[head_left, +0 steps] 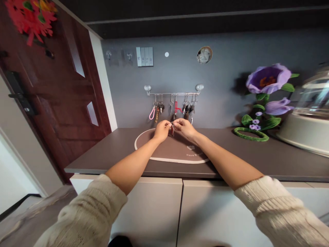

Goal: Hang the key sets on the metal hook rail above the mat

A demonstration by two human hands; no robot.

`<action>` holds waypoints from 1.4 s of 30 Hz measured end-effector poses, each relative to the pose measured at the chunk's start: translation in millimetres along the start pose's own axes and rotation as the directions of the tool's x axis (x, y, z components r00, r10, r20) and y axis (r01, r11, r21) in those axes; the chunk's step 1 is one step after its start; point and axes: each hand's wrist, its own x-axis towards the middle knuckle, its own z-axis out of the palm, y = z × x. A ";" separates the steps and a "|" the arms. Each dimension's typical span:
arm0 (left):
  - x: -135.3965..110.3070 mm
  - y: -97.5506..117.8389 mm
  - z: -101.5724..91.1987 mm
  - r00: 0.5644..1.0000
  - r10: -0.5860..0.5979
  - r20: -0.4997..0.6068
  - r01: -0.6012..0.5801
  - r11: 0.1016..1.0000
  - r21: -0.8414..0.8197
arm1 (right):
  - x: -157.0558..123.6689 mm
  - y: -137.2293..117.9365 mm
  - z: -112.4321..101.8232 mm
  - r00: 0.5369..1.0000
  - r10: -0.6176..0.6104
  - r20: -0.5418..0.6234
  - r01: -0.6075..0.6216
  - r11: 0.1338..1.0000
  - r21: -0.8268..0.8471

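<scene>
My left hand and my right hand meet above the brown mat, fingertips pinched on a small key ring. A thin, reddish and silvery piece dangles between them; its exact form is too small to tell. Just behind my hands, a clear rail on the grey wall carries hooks with several bunches of keys. On its left side hang a pink loop strap and a dark strap with lettering. Near the middle is a red cord.
The brown mat with a pale rim lies on the dark counter. At right stand purple craft flowers on a green ring base and a white appliance with a clear top. A dark shelf overhangs; a red-brown door stands left.
</scene>
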 end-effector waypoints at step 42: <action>-9.2 -7.9 13.9 0.997 0.032 0.066 -0.038 0.996 0.082 | 59.1 -65.8 -96.1 0.793 0.254 -0.554 -0.176 0.966 0.192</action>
